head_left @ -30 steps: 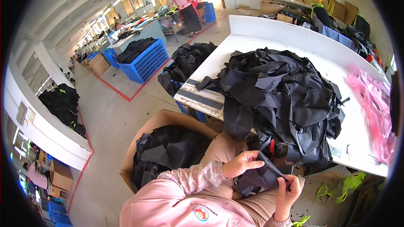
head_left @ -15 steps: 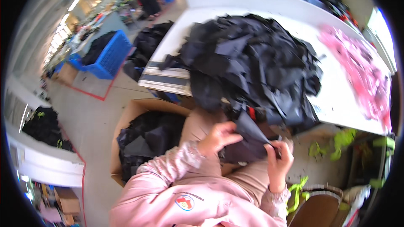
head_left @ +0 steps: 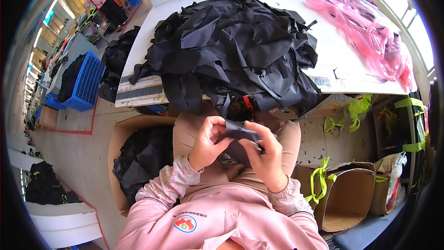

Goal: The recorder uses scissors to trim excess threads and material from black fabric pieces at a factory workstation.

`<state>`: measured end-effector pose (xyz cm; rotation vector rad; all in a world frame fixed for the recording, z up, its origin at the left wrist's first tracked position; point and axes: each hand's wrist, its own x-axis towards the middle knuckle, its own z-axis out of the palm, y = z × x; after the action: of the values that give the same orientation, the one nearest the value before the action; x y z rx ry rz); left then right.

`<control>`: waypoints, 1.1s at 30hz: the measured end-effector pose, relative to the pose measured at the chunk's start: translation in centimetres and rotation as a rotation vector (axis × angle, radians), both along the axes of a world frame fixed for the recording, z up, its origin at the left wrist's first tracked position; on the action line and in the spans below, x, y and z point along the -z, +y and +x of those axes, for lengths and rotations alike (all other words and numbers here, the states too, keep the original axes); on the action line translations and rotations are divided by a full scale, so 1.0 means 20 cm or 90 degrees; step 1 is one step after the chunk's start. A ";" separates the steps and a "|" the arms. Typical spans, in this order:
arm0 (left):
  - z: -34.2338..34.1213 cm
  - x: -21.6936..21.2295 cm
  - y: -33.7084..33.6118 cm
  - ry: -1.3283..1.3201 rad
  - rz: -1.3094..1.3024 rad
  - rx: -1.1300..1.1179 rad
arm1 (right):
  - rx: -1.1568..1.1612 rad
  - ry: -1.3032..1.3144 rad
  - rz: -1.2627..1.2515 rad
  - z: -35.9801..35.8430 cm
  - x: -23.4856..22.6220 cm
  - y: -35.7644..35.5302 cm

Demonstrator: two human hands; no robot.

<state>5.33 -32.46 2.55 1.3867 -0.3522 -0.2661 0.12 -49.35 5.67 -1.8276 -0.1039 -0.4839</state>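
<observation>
Your left hand (head_left: 208, 142) and right hand (head_left: 264, 156) meet over your lap, just below the near edge of the white table (head_left: 351, 71). Between them you hold a small piece of black fabric (head_left: 240, 135). Your left fingers curl round its left edge, thumb pressing against it, so the hand is nearly closed on the cloth. Your right fingers bend over its right side and pinch it; the fingertips are partly hidden behind the fabric, yet the grip shows clearly enough. The piece sits above your knees, apart from the table, with the table's edge just beyond it.

On the table lies a big heap of black fabric (head_left: 236, 48), spilling over the near edge towards your hands. Right of the heap, still on the table, lies a bundle of pink plastic (head_left: 370, 32). Left of your knees, below the table, stands an open carton (head_left: 121, 134) with more black cloth inside. Right of your knees, also below the table, another carton (head_left: 351, 199) lies on its side with green straps on it. Beyond the table's far left corner stands a blue crate (head_left: 85, 83).
</observation>
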 end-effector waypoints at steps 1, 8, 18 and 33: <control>-0.01 0.00 -0.01 -0.022 -0.020 -0.008 | -0.013 0.006 -0.023 0.02 -0.02 0.02; -0.02 -0.04 0.06 -0.079 0.052 -0.010 | -0.002 0.038 -0.029 0.07 0.07 0.05; 0.03 -0.15 0.06 -0.301 0.173 0.135 | -0.023 0.016 -0.073 0.01 0.04 -0.04; 0.03 0.03 0.04 0.191 -0.208 0.241 | -0.130 -0.006 -0.057 0.01 0.02 -0.02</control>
<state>5.86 -31.65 2.02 0.9348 -0.3869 -0.6896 0.35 -49.76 5.34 -1.8788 -0.3192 -0.3483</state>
